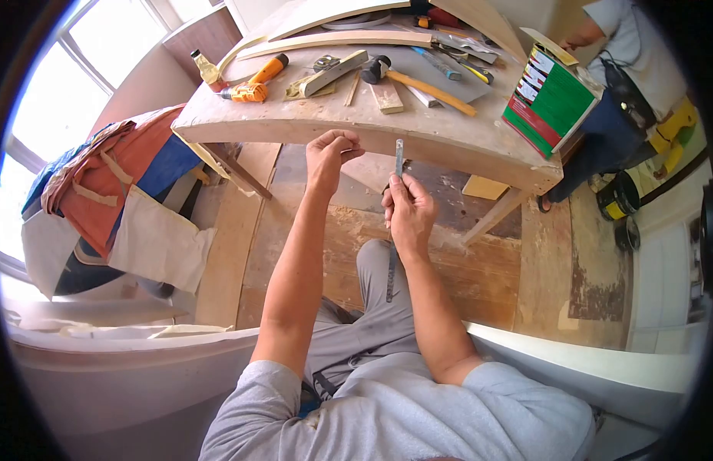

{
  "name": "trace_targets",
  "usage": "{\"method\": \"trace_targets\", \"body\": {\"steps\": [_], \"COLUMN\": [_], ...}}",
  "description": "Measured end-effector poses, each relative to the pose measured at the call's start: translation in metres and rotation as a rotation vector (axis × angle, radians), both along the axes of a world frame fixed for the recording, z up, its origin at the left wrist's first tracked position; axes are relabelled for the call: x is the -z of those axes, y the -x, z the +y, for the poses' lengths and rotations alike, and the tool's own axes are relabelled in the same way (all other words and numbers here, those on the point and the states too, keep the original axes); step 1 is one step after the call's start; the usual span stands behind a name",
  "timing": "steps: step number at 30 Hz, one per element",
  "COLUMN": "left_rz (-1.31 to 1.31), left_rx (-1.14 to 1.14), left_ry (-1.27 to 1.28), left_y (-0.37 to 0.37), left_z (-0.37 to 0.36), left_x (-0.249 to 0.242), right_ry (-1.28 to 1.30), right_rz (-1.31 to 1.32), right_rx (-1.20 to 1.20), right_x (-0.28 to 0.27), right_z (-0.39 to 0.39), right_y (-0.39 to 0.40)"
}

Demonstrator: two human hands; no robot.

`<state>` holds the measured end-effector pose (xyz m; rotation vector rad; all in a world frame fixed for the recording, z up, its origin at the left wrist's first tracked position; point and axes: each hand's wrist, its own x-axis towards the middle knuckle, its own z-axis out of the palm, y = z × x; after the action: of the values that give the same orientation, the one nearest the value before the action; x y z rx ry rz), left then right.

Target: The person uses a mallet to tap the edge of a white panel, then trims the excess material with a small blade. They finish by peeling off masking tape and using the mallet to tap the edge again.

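My right hand [410, 213] is closed around a narrow metal strip [399, 156], held nearly upright. The strip's rounded top end, with what looks like a small hole, rises above my fingers; its darker lower end hangs in front of my knee. Marks or notches run along that lower part, too small to read. To the left, my left hand [331, 159] is raised just in front of the table edge, thumb and fingers pinched together. Whatever is between those fingertips, if anything, is too small to make out. The two hands are apart.
The wooden table [287, 127] ahead carries a mallet [425, 90], an orange drill [249, 92], a wood block [335, 72], a glass bottle [208, 71] and a green tin [550, 101]. Another person [633, 61] stands at right. Covered items [103, 180] lie left.
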<state>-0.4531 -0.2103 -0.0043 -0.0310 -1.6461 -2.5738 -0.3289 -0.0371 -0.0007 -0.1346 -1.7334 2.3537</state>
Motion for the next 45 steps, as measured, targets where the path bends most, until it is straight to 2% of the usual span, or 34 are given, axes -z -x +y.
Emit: {"method": "trace_targets", "body": {"steps": [5,7,9,10,11,13,14,16,20,22,26,28,29,31,32,33,35,39,41,45], "left_rz": [0.078,0.086,0.11,0.124,0.124,0.193,0.189,0.379,0.361,0.252,0.316,0.506,0.501,0.38,0.283,0.276,0.073,-0.025,0.006,-0.076], "left_rx": [-0.069,-0.066,-0.04,-0.103,-0.104,-0.095,-0.098,-0.277,-0.262,-0.222,-0.171,-0.231,-0.231,-0.276,-0.175,-0.175,-0.058,0.011,0.013,-0.18], "left_ry": [0.227,0.24,0.385,0.552,0.551,0.878,0.877,1.249,1.339,1.424,1.305,1.287,1.287,1.129,0.91,0.91,0.519,0.335,0.387,0.336], "left_y": [0.013,0.023,0.036,0.042,0.048,0.06,0.063,0.069,0.075,0.075,0.097,0.106,0.099,0.07,0.055,0.035,-0.011,-0.076,-0.092,-0.143], "left_z": [0.011,0.008,0.005,0.006,0.005,0.001,0.002,0.004,0.006,0.007,-0.007,-0.013,-0.013,-0.01,-0.011,-0.01,-0.012,-0.014,-0.02,-0.032], "left_x": [-0.026,-0.038,-0.05,-0.055,-0.058,-0.063,-0.064,-0.066,-0.078,-0.088,-0.071,-0.06,-0.063,-0.08,-0.08,-0.079,-0.075,-0.052,-0.033,-0.019], "right_ry": [0.012,0.028,-0.007,-0.012,-0.017,-0.027,-0.036,-0.049,-0.04,-0.039,-0.027,-0.034,-0.041,0.007,0.054,0.053,0.114,0.078,0.03,-0.106], "right_rz": [-0.043,-0.073,-0.076,-0.065,-0.055,-0.044,-0.033,-0.031,-0.037,-0.033,-0.036,-0.028,-0.018,-0.037,-0.055,-0.061,-0.015,-0.003,-0.004,-0.004], "right_rx": [0.006,-0.028,-0.024,-0.03,-0.036,-0.037,-0.038,-0.046,-0.073,-0.071,-0.069,-0.077,-0.083,-0.139,-0.192,-0.195,-0.25,-0.315,-0.377,-0.362], "right_x": [0.007,0.008,0.011,0.013,0.015,0.019,0.019,0.019,0.021,0.025,0.025,0.027,0.028,0.017,0.012,0.009,0.005,0.009,0.012,0.011], "right_z": [-0.005,-0.007,-0.009,-0.01,-0.011,-0.012,-0.013,-0.013,-0.015,-0.016,-0.016,-0.016,-0.016,-0.015,-0.015,-0.015,-0.018,-0.027,-0.034,-0.059], "right_y": [-0.001,-0.005,-0.007,-0.008,-0.008,-0.008,-0.008,-0.008,-0.008,-0.007,-0.006,-0.006,-0.006,-0.011,-0.014,-0.017,-0.022,-0.028,-0.034,-0.059]}}
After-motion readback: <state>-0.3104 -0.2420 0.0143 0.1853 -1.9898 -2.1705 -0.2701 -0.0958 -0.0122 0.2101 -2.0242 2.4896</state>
